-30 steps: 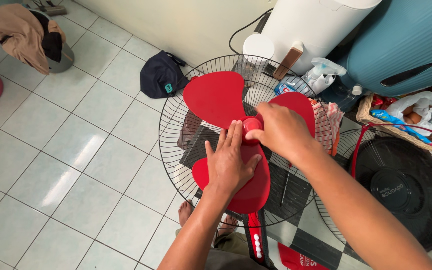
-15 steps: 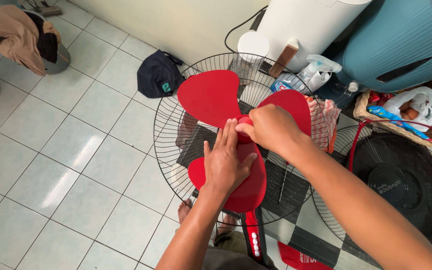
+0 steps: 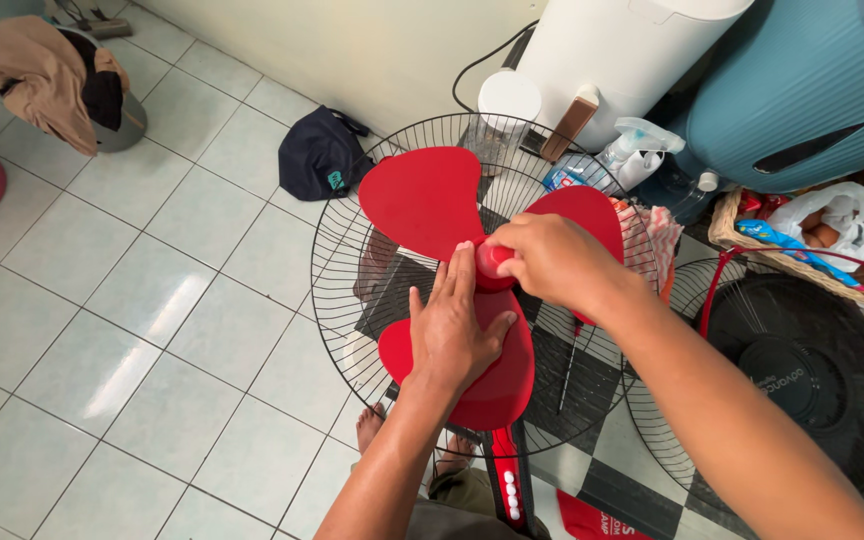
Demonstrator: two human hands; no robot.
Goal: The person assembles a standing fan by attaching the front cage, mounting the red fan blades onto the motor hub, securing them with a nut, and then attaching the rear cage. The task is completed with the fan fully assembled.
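Head view: my left hand (image 3: 455, 335) presses flat, fingers spread, on the red fan blade (image 3: 422, 200) while my right hand (image 3: 550, 258) pinches its hub cap (image 3: 492, 260).

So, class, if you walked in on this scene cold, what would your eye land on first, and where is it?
First the bright red fan blade in the middle, lying in a round black wire guard. The left hand lies flat on the lower blade, while the right hand grips the red hub cap at the centre. Next, the big teal container at the upper right, with a second fan guard below it.
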